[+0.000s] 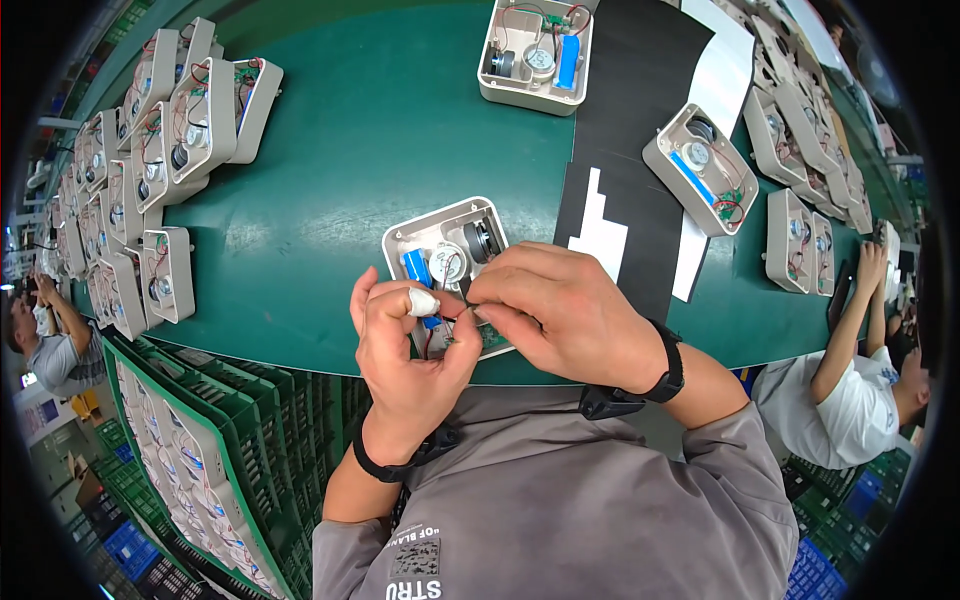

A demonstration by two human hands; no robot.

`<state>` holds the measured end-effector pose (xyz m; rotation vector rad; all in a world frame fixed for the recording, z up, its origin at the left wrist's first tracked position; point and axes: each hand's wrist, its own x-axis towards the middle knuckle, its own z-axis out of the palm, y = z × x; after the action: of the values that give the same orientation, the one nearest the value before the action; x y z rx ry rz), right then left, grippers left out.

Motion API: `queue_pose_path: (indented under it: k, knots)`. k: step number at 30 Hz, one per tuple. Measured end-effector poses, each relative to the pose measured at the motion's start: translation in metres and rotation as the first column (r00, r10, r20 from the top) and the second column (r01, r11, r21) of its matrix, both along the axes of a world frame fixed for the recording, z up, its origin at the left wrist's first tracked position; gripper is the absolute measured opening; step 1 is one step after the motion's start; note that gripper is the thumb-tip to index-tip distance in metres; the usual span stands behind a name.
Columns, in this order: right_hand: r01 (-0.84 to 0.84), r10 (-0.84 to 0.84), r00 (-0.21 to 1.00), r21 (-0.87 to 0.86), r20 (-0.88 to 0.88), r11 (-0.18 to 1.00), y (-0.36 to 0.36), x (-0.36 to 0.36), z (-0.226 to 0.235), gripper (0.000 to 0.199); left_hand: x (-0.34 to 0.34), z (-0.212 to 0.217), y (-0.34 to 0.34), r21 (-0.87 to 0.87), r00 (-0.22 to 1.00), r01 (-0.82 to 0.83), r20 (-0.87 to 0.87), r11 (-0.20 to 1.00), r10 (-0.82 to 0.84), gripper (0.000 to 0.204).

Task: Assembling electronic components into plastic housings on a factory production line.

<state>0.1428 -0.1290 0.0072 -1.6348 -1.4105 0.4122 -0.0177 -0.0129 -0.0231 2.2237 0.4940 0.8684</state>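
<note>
While both hands pinch small parts over the open casing (445,250) at the surface's near edge, left hand (410,350) should steady, right hand (560,310) guide gently.

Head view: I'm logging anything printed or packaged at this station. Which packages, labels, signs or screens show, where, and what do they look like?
Patch: on the person's grey top at the lower edge, small dark rectangle, with white lettering below it.
Black and white sheets: flat on the green table, right of centre, unprinted as far as I can tell.
Green crates: lower left, holding white housings.
No screens or signs are visible.
</note>
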Motion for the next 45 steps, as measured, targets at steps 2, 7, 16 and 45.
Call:
queue_pose_path:
  k: [2,7,16,45]
  knots:
    - [0.003,-0.005,0.999,0.047,0.036,0.999,-0.001,-0.002,-0.002,0.018,0.001,0.0,-0.001,0.064,1.0,-0.011,0.016,0.998,0.01,0.049]
    - [-0.001,0.007,0.99,-0.042,0.141,0.999,0.001,-0.005,-0.001,0.019,0.002,0.004,-0.004,0.207,1.0,-0.012,0.006,0.978,0.011,0.051]
    - [-0.034,0.039,0.997,-0.061,0.07,0.998,0.003,-0.003,-0.004,0.018,0.001,0.007,-0.003,0.105,0.994,0.048,-0.103,0.993,-0.037,0.057]
    - [-0.186,0.152,0.976,-0.231,-0.158,0.955,0.007,0.022,0.006,0.005,-0.004,0.021,0.013,0.008,0.973,0.18,-0.148,0.984,-0.177,0.045]
